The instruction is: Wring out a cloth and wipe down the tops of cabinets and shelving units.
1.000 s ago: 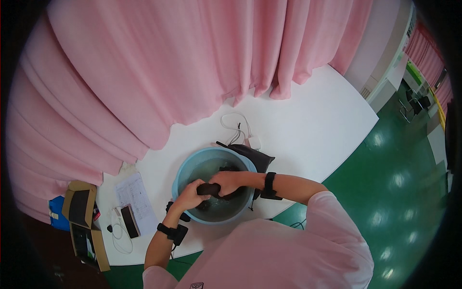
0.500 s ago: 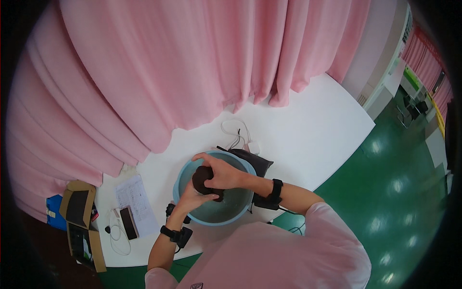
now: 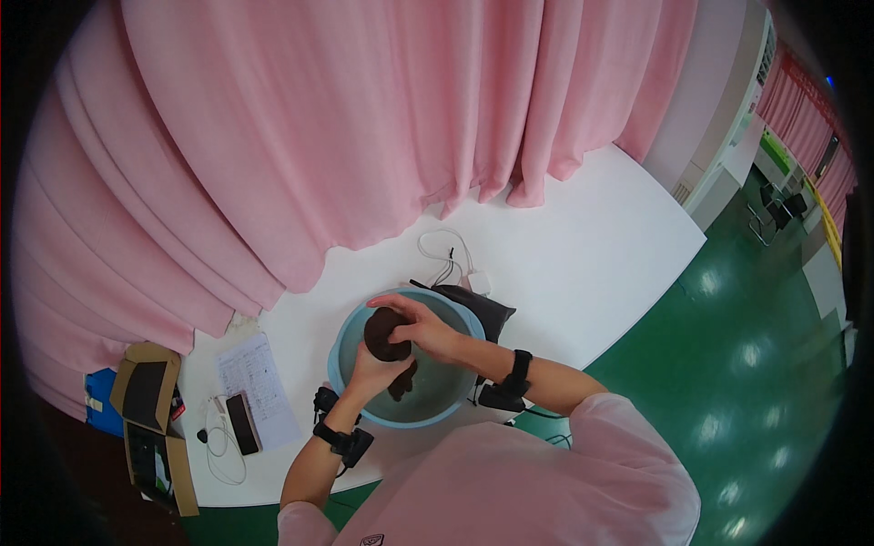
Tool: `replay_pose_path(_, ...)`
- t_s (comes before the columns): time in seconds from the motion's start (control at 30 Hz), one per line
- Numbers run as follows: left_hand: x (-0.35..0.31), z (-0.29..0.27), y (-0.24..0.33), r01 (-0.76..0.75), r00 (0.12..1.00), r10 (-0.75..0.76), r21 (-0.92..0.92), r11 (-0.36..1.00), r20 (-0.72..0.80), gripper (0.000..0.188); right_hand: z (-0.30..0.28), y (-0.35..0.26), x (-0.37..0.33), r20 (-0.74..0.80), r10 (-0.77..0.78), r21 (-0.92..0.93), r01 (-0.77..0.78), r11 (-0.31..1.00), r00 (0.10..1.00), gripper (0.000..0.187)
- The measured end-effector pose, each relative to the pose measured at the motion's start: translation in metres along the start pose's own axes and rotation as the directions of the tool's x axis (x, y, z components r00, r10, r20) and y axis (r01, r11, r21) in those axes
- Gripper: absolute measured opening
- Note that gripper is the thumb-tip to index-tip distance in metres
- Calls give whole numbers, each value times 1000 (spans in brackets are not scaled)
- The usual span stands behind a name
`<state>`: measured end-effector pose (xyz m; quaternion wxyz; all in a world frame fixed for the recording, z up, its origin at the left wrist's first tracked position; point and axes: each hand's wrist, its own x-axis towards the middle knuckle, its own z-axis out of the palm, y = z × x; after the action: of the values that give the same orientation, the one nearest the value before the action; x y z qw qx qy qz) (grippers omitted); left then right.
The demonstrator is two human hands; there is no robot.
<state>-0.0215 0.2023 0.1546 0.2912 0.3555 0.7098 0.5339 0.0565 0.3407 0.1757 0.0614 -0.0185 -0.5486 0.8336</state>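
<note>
Both of my hands grip a bunched dark brown cloth (image 3: 386, 333) above a light blue round basin (image 3: 407, 424) that holds water. My left hand (image 3: 371, 373) is closed round the cloth from below. From the right, my right hand (image 3: 428, 333) curls over it, with the fingers along its far side and the thumb pressed into it. A loose end of the cloth hangs below the left hand, inside the basin. Whether that end touches the water I cannot tell. Each forearm wears a black strapped device.
Behind the basin lie a black pouch (image 3: 487, 311) and a white charger (image 3: 479, 283) with cables. To the left are a written sheet (image 3: 259, 387), a dark phone-like object (image 3: 242, 423), a white cable and an opened cardboard box (image 3: 182, 469). Pink curtains (image 3: 346, 118) border the white table (image 3: 592, 246).
The cloth is bunched more tightly into a rounded lump at the top, and its loose end hangs lower below my left hand. My right hand has shifted slightly.
</note>
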Motion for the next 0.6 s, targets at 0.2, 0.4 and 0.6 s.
replay_pose_path(0.2,-2,-6,-7,-106,992,88,246,963,85,39,-37,10,-16,-143,323,391,-246,887,936,48)
replay_pose_path(0.4,2,2,-3,-225,973,146,573,788,181,36,-45,44,-21,-236,418,200,-377,904,877,61)
replay_pose_path(0.6,10,-4,-17,-516,854,361,707,484,375,48,-36,25,-39,315,625,426,-695,580,714,72)
